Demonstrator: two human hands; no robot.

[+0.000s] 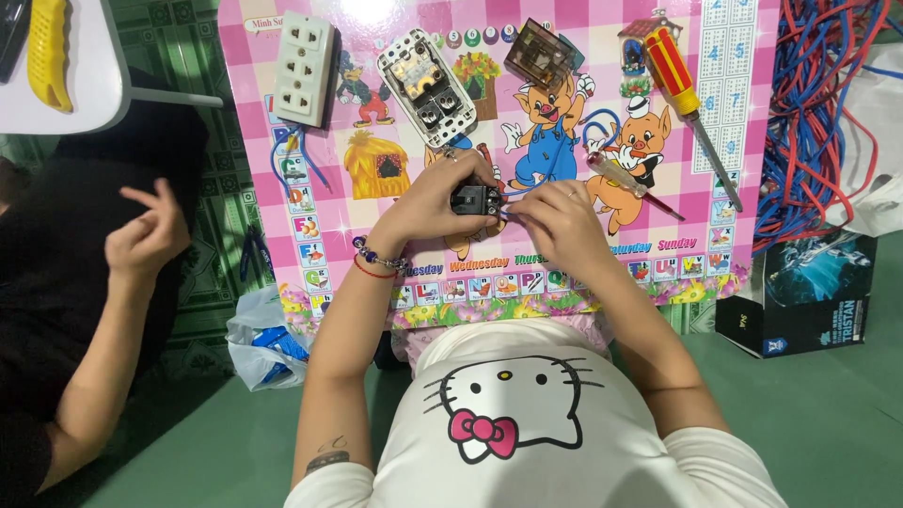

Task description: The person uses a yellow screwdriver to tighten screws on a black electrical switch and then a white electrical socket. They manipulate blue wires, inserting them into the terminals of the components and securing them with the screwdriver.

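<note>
My left hand (pixel 435 199) grips a small black socket module (pixel 475 198) over a pink cartoon-printed table (pixel 734 113). My right hand (pixel 557 221) is pinched on thin wire ends at the module's right side. Beyond my hands lie an opened white socket housing (pixel 425 85) with its insides showing, a closed white triple socket strip (pixel 304 69) with a blue wire, and a clear brownish cover plate (pixel 539 54). A thin clear-handled screwdriver (pixel 623 176) rests just right of my hands. Farther right is a red-and-yellow screwdriver (pixel 685 94).
A tangle of red and blue wires (pixel 814 103) lies at the right, with a dark box (pixel 800 292) below it. Another person in black sits at the left, one hand (pixel 146 235) raised. A plastic bag (pixel 263 339) with blue parts lies on the green floor.
</note>
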